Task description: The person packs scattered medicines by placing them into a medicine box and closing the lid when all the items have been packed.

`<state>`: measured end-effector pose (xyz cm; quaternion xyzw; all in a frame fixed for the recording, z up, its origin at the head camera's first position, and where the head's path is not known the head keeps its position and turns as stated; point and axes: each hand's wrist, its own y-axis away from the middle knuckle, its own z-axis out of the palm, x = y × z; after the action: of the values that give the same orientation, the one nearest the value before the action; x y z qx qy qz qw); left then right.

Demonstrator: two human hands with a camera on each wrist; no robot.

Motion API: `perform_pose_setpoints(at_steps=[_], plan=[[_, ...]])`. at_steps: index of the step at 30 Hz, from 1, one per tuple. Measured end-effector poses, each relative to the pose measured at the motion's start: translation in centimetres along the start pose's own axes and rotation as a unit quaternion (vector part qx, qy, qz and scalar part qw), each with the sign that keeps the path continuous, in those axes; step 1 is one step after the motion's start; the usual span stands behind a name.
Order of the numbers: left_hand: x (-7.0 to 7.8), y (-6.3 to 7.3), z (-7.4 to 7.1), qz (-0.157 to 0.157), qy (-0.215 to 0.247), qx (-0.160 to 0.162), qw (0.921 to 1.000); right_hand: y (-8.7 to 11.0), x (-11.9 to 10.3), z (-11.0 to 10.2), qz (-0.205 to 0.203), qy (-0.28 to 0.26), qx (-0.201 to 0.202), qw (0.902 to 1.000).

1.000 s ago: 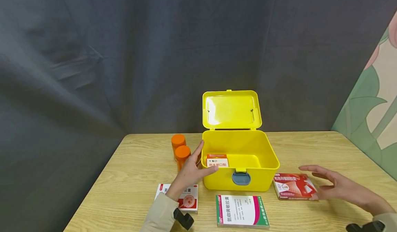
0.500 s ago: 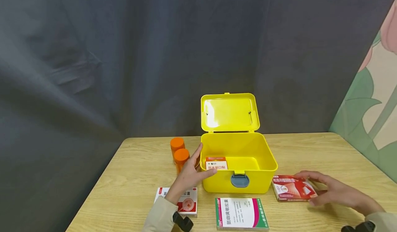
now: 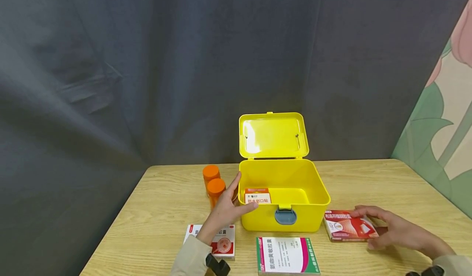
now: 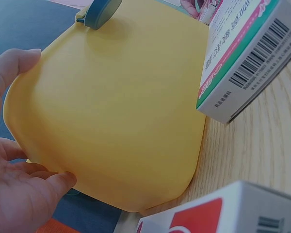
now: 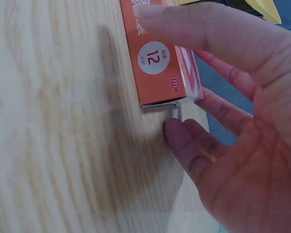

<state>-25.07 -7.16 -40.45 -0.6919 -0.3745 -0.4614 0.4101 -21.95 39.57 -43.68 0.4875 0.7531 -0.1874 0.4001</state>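
Note:
A yellow lidded box (image 3: 306, 219) stands with its lid (image 3: 273, 136) raised and a grey latch (image 3: 285, 216) on its front. My left hand (image 3: 223, 214) grips its front left corner, thumb at the front rim and fingers along the left side. Inside, at the left, sits a small orange-and-white carton (image 3: 257, 197). To the right of the box, a red medicine carton (image 3: 344, 227) lies flat on the table. My right hand (image 3: 400, 230) holds its right end, thumb on the near side and fingers over the top and far side. The right wrist view shows the carton's narrow side (image 5: 157, 85).
Two orange-capped bottles (image 3: 216, 186) stand left of the yellow box, partly behind my left hand. A green-and-white medicine carton (image 3: 288, 254) lies in front of the box. A red-and-white carton (image 3: 225, 243) lies under my left forearm. A dark curtain (image 3: 184, 63) hangs behind the table (image 3: 147, 227).
My right hand has moved left onto the red carton, and its fingers have closed on the right end. The left hand stays at the yellow box. The head view has shifted slightly.

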Motion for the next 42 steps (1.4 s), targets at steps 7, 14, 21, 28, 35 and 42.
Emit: perform_pose_setpoints(at_steps=[7, 14, 21, 28, 35, 42], plan=[[0.0, 0.0, 0.0, 0.008, 0.007, -0.004, 0.9999, -0.1, 0.4, 0.2, -0.033, -0.002, 0.019, 0.9993], [0.0, 0.0, 0.1, 0.004, 0.006, -0.004, 1.0000, 0.0, 0.7, 0.3, -0.091, 0.028, 0.049, 0.9943], [-0.1, 0.0, 0.1, -0.007, 0.005, 0.001, 1.0000, 0.1, 0.5, 0.1, -0.078, 0.046, 0.069, 0.9936], [-0.3, -0.1, 0.0, 0.003, 0.020, -0.005, 0.9998, 0.5, -0.2, -0.2, -0.050, 0.064, 0.105, 0.9911], [-0.7, 0.0, -0.1, 0.013, 0.021, -0.002, 0.9997, 1.3, -0.7, -0.2, -0.038, 0.079, 0.155, 0.9840], [-0.7, 0.0, 0.1, 0.015, 0.015, 0.002, 0.9998, 2.0, -0.8, -0.4, -0.056, 0.066, 0.180, 0.9799]])
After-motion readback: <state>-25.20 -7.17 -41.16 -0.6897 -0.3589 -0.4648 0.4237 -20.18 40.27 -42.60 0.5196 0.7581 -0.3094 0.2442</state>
